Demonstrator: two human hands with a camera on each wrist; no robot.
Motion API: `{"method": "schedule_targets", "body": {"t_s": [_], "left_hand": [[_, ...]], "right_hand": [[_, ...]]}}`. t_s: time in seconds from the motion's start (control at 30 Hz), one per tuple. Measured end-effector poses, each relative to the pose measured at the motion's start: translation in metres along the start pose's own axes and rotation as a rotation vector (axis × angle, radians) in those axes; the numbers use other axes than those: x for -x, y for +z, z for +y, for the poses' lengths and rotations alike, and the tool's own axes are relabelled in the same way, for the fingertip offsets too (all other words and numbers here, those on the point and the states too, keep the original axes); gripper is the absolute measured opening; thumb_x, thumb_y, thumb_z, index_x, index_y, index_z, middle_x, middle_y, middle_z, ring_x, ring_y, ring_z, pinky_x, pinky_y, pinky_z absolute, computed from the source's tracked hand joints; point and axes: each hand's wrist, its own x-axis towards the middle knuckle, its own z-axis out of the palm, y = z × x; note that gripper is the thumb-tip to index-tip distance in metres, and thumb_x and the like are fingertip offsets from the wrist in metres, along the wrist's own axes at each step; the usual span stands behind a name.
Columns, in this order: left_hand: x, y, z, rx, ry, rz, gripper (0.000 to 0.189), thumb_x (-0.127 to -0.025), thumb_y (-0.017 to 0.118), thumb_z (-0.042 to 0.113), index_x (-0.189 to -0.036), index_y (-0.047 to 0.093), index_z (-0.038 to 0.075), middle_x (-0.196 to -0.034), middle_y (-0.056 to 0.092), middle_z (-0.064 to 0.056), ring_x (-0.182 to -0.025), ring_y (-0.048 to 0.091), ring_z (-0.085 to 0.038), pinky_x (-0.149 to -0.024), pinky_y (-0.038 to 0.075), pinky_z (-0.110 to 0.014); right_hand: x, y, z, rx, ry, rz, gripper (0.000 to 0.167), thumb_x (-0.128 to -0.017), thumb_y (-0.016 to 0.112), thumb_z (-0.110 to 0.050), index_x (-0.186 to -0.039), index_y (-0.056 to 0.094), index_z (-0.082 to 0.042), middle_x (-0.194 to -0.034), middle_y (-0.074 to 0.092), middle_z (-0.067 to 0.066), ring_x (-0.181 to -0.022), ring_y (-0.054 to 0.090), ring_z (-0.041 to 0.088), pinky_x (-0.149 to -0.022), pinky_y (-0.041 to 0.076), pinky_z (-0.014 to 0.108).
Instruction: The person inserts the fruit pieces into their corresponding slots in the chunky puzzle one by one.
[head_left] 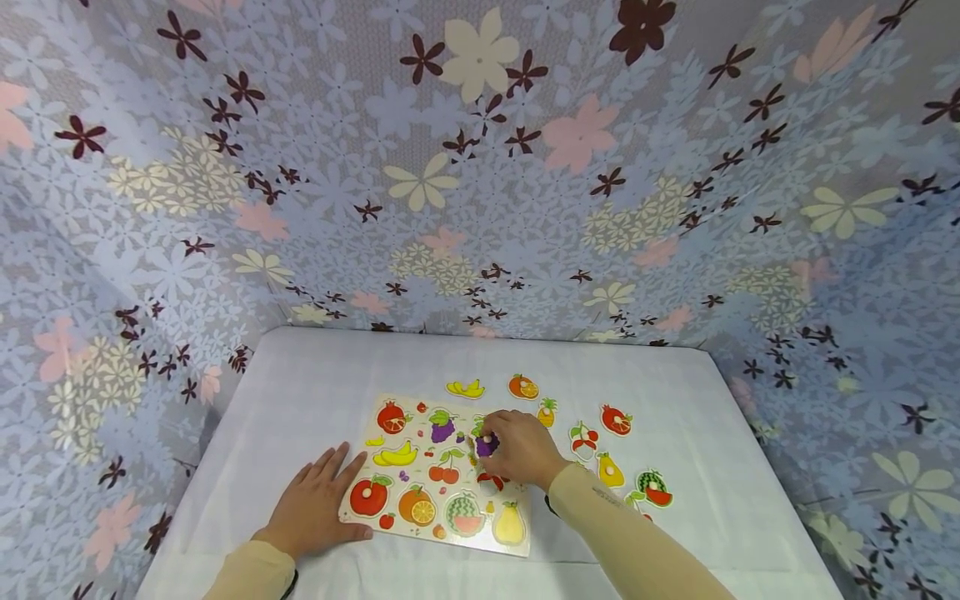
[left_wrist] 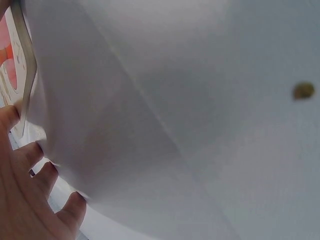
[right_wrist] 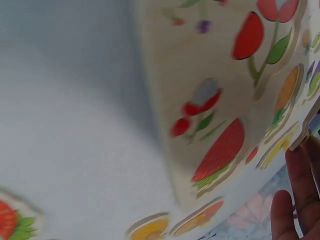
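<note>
My right hand (head_left: pixel 525 450) pinches a purple grape puzzle piece (head_left: pixel 487 445) over the upper right part of the wooden fruit puzzle board (head_left: pixel 405 527). In the right wrist view the fingers (right_wrist: pixel 298 172) touch the edge of a wooden piece (right_wrist: pixel 306 127), cut off by the frame. My left hand (head_left: pixel 315 504) lies with fingers spread at the board's left edge, thumb by the lower left corner. The left wrist view shows the fingers (left_wrist: pixel 46 176) resting on the white cloth. A red apple piece (head_left: pixel 369 497) with a white knob sits in the board. My right hand hides part of the board.
Loose fruit pieces lie behind and right of the board: bananas (head_left: pixel 466 389), an orange (head_left: pixel 523 387), a pineapple (head_left: pixel 547 412), cherries (head_left: pixel 582 440), a pomegranate (head_left: pixel 616 420), a pear (head_left: pixel 610 471) and a watermelon (head_left: pixel 655 488). Flowered cloth (head_left: pixel 480 208) surrounds the white table (head_left: pixel 315 375).
</note>
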Motion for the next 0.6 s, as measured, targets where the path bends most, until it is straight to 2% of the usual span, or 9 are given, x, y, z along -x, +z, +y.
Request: {"method": "schedule_targets", "body": {"t_s": [0.13, 0.3, 0.6], "left_hand": [[-0.001, 0.003, -0.002, -0.001, 0.008, 0.008, 0.116, -0.064, 0.069, 0.083, -0.155, 0.039, 0.017, -0.159, 0.029, -0.019, -0.143, 0.029, -0.04, -0.11, 0.028, -0.064], [-0.002, 0.006, -0.004, -0.018, 0.009, 0.003, 0.117, -0.064, 0.065, 0.086, -0.156, 0.037, 0.019, -0.16, 0.027, -0.017, -0.144, 0.028, -0.039, -0.111, 0.027, -0.062], [-0.001, 0.001, -0.004, -0.011, 0.014, 0.015, 0.115, -0.065, 0.068, 0.083, -0.155, 0.038, 0.018, -0.159, 0.029, -0.018, -0.143, 0.029, -0.04, -0.111, 0.028, -0.063]], "right_hand": [[-0.013, 0.004, -0.007, -0.004, 0.01, -0.027, 0.033, -0.078, 0.08, -0.041, -0.1, 0.07, -0.02, -0.115, 0.068, -0.003, -0.095, 0.063, 0.015, -0.09, 0.051, 0.037], [-0.029, 0.013, -0.014, 0.003, 0.024, -0.061, 0.034, -0.08, 0.078, -0.045, -0.102, 0.069, -0.021, -0.112, 0.067, -0.005, -0.095, 0.062, 0.013, -0.09, 0.051, 0.035], [-0.052, 0.019, -0.029, 0.01, 0.044, -0.077, 0.037, -0.081, 0.078, -0.047, -0.105, 0.07, -0.02, -0.112, 0.067, -0.005, -0.1, 0.063, 0.016, -0.094, 0.05, 0.038]]}}
